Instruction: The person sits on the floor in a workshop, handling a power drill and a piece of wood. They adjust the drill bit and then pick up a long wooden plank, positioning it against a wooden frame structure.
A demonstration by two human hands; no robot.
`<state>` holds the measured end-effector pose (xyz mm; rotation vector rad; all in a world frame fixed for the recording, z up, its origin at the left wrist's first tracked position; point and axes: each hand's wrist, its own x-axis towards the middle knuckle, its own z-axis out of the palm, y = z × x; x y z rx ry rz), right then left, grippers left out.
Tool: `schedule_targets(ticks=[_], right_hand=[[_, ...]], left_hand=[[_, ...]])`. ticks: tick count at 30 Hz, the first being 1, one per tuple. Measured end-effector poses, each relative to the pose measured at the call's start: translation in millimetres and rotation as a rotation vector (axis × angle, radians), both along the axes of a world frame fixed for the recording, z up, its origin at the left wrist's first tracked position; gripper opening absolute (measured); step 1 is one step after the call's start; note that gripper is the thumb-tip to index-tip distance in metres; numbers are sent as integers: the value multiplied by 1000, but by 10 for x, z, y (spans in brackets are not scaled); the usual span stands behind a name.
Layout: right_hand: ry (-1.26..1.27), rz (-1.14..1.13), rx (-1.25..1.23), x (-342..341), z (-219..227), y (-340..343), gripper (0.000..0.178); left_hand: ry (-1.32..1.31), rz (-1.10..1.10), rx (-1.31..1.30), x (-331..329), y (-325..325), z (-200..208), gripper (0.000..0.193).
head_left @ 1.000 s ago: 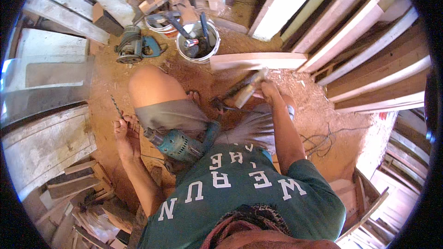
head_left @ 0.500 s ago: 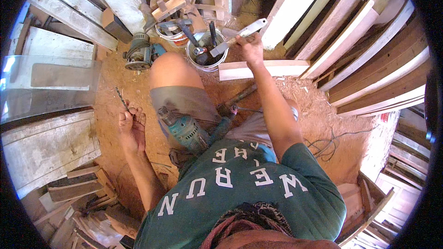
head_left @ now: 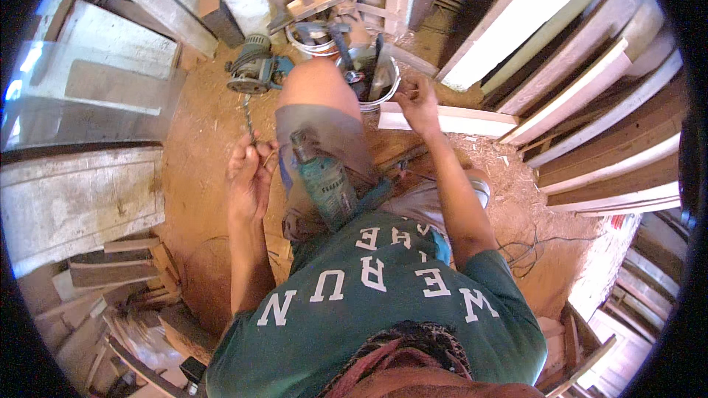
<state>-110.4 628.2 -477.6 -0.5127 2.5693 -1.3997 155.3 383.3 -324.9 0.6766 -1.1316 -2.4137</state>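
Observation:
My left hand (head_left: 249, 177) is closed on a dark twist drill bit (head_left: 248, 114), which points up and away from the fingertips. On my lap lies a teal power drill (head_left: 326, 184), its dark chuck toward my left knee. My right hand (head_left: 419, 109) is beside the rim of a white bucket (head_left: 394, 82), fingers loosely curled and apart, with no tool visible in them. Dark-handled tools stand in that bucket; part of it is hidden behind my raised left knee.
A teal and grey router (head_left: 253, 70) sits on the dusty floor ahead left. Behind my knee, another bucket (head_left: 317, 50) holds tools and wooden blocks. A pale board (head_left: 450, 119) lies ahead right, near leaning planks (head_left: 509, 22). A cable (head_left: 527, 250) loops on the right.
The pale flat tool has left my right hand, which is now lower by the bucket. My left hand has risen slightly with the drill bit. The whole view has shifted.

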Motion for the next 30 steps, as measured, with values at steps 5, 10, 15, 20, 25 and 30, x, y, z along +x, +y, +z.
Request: schedule_targets(ticks=[5, 10, 15, 20, 25, 30], right_hand=[[-226, 507, -47, 594, 1065, 378, 36], [-24, 866, 190, 1197, 1317, 479, 55], [76, 941, 386, 1341, 1231, 477, 75], [222, 894, 408, 1383, 1068, 539, 84], [303, 926, 471, 1234, 1206, 607, 91], [300, 752, 202, 1317, 1181, 635, 91]], left_hand=[[17, -32, 23, -208, 0, -28, 26], [20, -88, 5, -506, -1, -77, 19], [-81, -81, 33, -712, 47, -127, 18], [-177, 33, 45, -818, 36, -223, 14], [-79, 18, 10, -828, -8, -315, 13], [-148, 67, 13, -917, -15, -42, 17]])
